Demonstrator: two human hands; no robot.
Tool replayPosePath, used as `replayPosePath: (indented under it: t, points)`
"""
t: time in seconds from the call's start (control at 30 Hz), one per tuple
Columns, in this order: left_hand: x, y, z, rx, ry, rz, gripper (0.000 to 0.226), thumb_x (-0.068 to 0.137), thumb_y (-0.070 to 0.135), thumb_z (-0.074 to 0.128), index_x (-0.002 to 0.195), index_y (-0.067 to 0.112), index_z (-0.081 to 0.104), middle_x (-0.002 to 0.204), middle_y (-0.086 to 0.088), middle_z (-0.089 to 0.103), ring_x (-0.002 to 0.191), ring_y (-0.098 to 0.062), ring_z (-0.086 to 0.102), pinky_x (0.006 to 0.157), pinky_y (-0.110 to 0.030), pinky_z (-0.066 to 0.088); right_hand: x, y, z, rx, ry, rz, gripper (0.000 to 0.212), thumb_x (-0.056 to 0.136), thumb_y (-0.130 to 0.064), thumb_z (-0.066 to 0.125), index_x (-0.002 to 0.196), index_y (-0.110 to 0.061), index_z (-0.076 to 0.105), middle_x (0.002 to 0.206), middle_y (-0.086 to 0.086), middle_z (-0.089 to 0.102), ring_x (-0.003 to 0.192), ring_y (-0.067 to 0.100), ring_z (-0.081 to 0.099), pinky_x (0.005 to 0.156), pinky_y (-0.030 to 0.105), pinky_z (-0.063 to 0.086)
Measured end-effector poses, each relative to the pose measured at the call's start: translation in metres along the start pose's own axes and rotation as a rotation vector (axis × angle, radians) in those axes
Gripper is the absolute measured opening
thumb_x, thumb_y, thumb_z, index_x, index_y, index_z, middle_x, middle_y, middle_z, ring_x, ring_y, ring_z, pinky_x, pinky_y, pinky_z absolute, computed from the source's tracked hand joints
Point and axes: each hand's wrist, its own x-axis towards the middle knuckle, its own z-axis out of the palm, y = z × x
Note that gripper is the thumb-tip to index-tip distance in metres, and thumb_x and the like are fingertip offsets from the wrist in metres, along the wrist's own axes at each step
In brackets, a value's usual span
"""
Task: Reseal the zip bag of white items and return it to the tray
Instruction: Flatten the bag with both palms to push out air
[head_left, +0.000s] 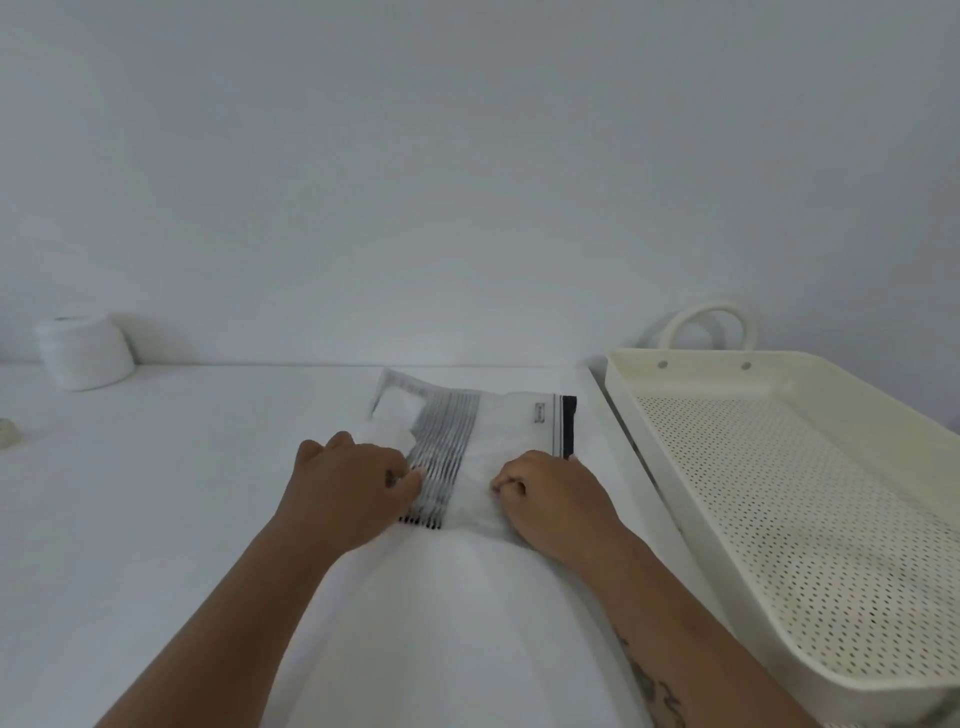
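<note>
A clear zip bag (470, 426) with a band of black stripes and white items inside lies flat on the white table (182, 493). Its dark zip strip (569, 426) points right, toward the tray. My left hand (348, 483) rests on the bag's near left part, fingers curled, pinching the plastic. My right hand (550, 499) presses the near right part, thumb and fingers closed on the plastic. The cream perforated tray (727, 384) sits to the right, with nothing in it.
A white roll (83, 351) stands at the back left against the wall. A small pale object (6, 431) sits at the far left edge. The tray has a loop handle (706, 317) at its far end.
</note>
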Motion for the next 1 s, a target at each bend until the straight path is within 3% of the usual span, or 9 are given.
replayPosePath:
  t: [0.1, 0.17, 0.27, 0.3, 0.37, 0.47, 0.57, 0.7, 1.0]
  points:
    - [-0.003, 0.013, -0.010, -0.069, 0.036, 0.000, 0.050, 0.081, 0.068, 0.033, 0.073, 0.031, 0.065, 0.067, 0.013, 0.066, 0.063, -0.009, 0.054, 0.063, -0.028, 0.037, 0.001, 0.001, 0.001, -0.043, 0.084, 0.018, 0.030, 0.087, -0.013, 0.035, 0.060, -0.021, 0.044, 0.070, -0.003, 0.052, 0.058, 0.015, 0.043, 0.116, 0.040, 0.022]
    - [-0.004, 0.022, -0.010, -0.143, 0.142, 0.015, 0.038, 0.085, 0.059, 0.045, 0.075, 0.029, 0.067, 0.072, 0.009, 0.067, 0.067, -0.013, 0.059, 0.063, -0.028, 0.040, 0.001, 0.002, 0.001, -0.051, 0.104, 0.007, 0.029, 0.087, -0.013, 0.036, 0.060, -0.021, 0.043, 0.067, -0.003, 0.052, 0.056, 0.014, 0.040, 0.113, 0.039, 0.029]
    - [-0.001, 0.025, -0.002, -0.136, 0.191, 0.068, 0.027, 0.091, 0.042, 0.049, 0.109, 0.027, 0.063, 0.120, 0.006, 0.065, 0.116, -0.023, 0.052, 0.091, -0.036, 0.041, 0.002, -0.003, 0.002, -0.049, 0.228, -0.047, 0.025, 0.088, -0.018, 0.042, 0.093, -0.022, 0.066, 0.095, -0.004, 0.068, 0.084, 0.019, 0.057, 0.092, 0.034, 0.045]
    - [0.000, 0.023, 0.002, -0.122, 0.113, 0.050, 0.036, 0.093, 0.042, 0.047, 0.125, 0.027, 0.056, 0.141, 0.006, 0.052, 0.134, -0.024, 0.038, 0.104, -0.041, 0.033, 0.004, -0.008, 0.001, -0.008, 0.290, -0.069, 0.028, 0.089, -0.020, 0.044, 0.105, -0.023, 0.066, 0.106, -0.004, 0.068, 0.096, 0.019, 0.058, 0.089, 0.033, 0.046]
    - [0.002, 0.016, 0.010, -0.091, -0.065, 0.009, 0.049, 0.095, 0.047, 0.038, 0.141, 0.030, 0.037, 0.156, 0.009, 0.032, 0.144, -0.023, 0.020, 0.114, -0.045, 0.021, 0.011, -0.019, 0.001, 0.076, 0.367, -0.124, 0.034, 0.090, -0.022, 0.044, 0.119, -0.022, 0.062, 0.120, -0.005, 0.065, 0.112, 0.017, 0.055, 0.094, 0.032, 0.044]
    - [-0.001, 0.015, 0.016, -0.010, -0.163, -0.012, 0.049, 0.091, 0.053, 0.029, 0.132, 0.032, 0.045, 0.138, 0.008, 0.053, 0.130, -0.023, 0.038, 0.102, -0.047, 0.031, 0.032, -0.033, 0.006, 0.052, 0.212, -0.146, 0.044, 0.095, -0.028, 0.038, 0.139, -0.022, 0.045, 0.145, 0.002, 0.048, 0.135, 0.023, 0.039, 0.112, 0.042, 0.033]
    - [-0.003, 0.022, 0.009, 0.077, -0.044, -0.071, 0.053, 0.086, 0.049, 0.019, 0.117, 0.029, 0.058, 0.119, 0.006, 0.061, 0.116, -0.022, 0.048, 0.089, -0.044, 0.031, 0.050, -0.039, 0.014, -0.049, -0.011, -0.091, 0.050, 0.098, -0.031, 0.030, 0.148, -0.026, 0.029, 0.159, 0.003, 0.025, 0.147, 0.030, 0.015, 0.119, 0.051, 0.015]
    - [0.002, 0.022, 0.018, -0.013, -0.022, -0.066, 0.046, 0.096, 0.034, 0.026, 0.136, 0.023, 0.045, 0.148, 0.003, 0.044, 0.139, -0.019, 0.033, 0.112, -0.045, 0.024, 0.059, -0.041, 0.032, -0.145, -0.112, -0.146, 0.049, 0.100, -0.035, 0.022, 0.149, -0.031, 0.025, 0.162, 0.002, 0.017, 0.149, 0.032, 0.007, 0.120, 0.052, 0.005]
    - [0.008, 0.022, 0.024, -0.030, -0.193, -0.107, 0.057, 0.093, 0.044, 0.016, 0.146, 0.026, 0.030, 0.160, 0.005, 0.023, 0.147, -0.020, 0.013, 0.117, -0.052, 0.010, 0.066, -0.023, 0.046, -0.174, -0.123, -0.113, 0.053, 0.097, -0.048, 0.014, 0.150, -0.040, 0.017, 0.163, -0.002, 0.011, 0.150, 0.022, 0.002, 0.121, 0.045, -0.002]
